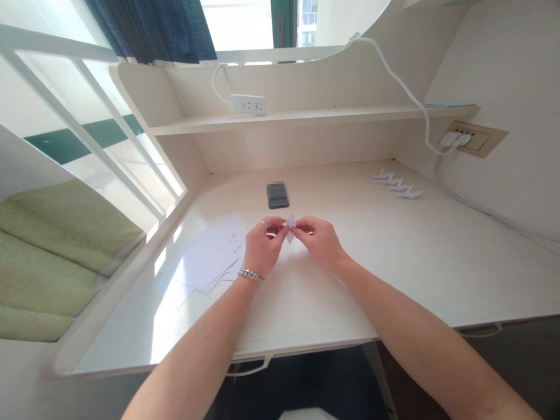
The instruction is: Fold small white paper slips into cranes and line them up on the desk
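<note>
Between my hands, just above the desk, is a small piece of folded white paper (291, 220), narrow and pointed at its top and bottom. My left hand (266, 242) pinches its left side; a ring and a chain bracelet are on that hand and wrist. On the right side, the fingertips of my right hand (318, 236) are closed on the same paper. Loose white paper sheets (210, 251) lie to the left of my left hand. Several small folded paper figures (399, 184) stand in a row toward the back right.
A dark phone-like device (277, 195), partly blurred out, lies beyond my hands on the white desk (415, 262). On the shelf (297, 119) stands a white power strip (248, 104). A white cable (402, 84) runs to the wall socket (476, 140). White rails (83, 128) border the left side.
</note>
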Available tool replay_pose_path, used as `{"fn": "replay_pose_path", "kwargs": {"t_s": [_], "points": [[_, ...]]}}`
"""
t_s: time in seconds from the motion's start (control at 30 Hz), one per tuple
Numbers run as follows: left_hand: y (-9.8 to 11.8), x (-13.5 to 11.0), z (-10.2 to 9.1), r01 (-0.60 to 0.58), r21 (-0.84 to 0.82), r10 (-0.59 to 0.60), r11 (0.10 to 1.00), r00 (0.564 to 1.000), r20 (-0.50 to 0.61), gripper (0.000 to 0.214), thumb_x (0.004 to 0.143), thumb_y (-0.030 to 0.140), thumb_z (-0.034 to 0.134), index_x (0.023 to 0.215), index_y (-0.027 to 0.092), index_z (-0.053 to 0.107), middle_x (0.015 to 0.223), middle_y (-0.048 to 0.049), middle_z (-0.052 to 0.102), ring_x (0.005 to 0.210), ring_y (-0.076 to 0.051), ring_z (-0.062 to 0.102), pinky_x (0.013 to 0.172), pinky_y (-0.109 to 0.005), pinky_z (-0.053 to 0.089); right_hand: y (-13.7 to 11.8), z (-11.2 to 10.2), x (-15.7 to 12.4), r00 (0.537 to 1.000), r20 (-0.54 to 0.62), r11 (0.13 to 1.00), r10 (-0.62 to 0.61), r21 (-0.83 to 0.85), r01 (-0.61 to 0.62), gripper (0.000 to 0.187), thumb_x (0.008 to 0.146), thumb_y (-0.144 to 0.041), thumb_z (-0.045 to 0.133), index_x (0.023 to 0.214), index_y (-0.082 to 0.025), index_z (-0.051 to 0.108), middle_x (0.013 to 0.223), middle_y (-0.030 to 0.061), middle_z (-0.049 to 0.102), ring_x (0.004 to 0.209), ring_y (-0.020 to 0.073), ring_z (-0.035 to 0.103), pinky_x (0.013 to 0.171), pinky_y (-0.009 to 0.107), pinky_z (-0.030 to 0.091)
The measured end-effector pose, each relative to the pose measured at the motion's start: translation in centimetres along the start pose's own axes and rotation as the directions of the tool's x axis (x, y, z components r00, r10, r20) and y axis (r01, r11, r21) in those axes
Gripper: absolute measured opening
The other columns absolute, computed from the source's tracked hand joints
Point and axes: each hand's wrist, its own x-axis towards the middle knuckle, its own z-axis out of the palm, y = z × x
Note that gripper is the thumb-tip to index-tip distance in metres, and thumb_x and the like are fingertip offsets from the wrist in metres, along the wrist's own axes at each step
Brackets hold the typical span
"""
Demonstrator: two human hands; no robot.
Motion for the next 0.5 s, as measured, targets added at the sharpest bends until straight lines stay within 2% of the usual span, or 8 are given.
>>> {"fn": "replay_pose_path", "kwargs": {"t_s": [0.2, 0.5], "points": [[0.01, -0.02, 0.01, 0.005, 0.011, -0.005, 1.0, 1.0, -0.005, 0.018, 0.076, 0.034, 0.069, 0.089, 0.02, 0.07, 0.084, -0.0043, 0.072, 0.071, -0.016, 0.066, 0.067, -0.028, 0.052, 0.06, 0.0, -0.02, 1.0, 0.012, 1.0, -0.009, -0.022, 0.009, 0.009, 0.08, -0.027, 0.062, 0.081, -0.022, 0.07, 0.083, 0.002, 0.073, 0.079, 0.0182, 0.067, 0.074, 0.031, 0.051], [-0.14, 0.27, -0.15, 0.055, 0.062, -0.061, 0.997, 0.993, 0.105, 0.016, 0.076, 0.033, 0.068, 0.083, 0.018, 0.068, 0.083, -0.0057, 0.072, 0.075, -0.018, 0.067, 0.071, -0.031, 0.052, 0.31, -0.11, -0.09, 1.0, -0.005, 0.998, 0.0, -0.059, 0.0, 0.009, 0.08, -0.027, 0.062, 0.081, -0.022, 0.07, 0.082, 0.0023, 0.074, 0.078, 0.0185, 0.068, 0.073, 0.031, 0.051]]}}
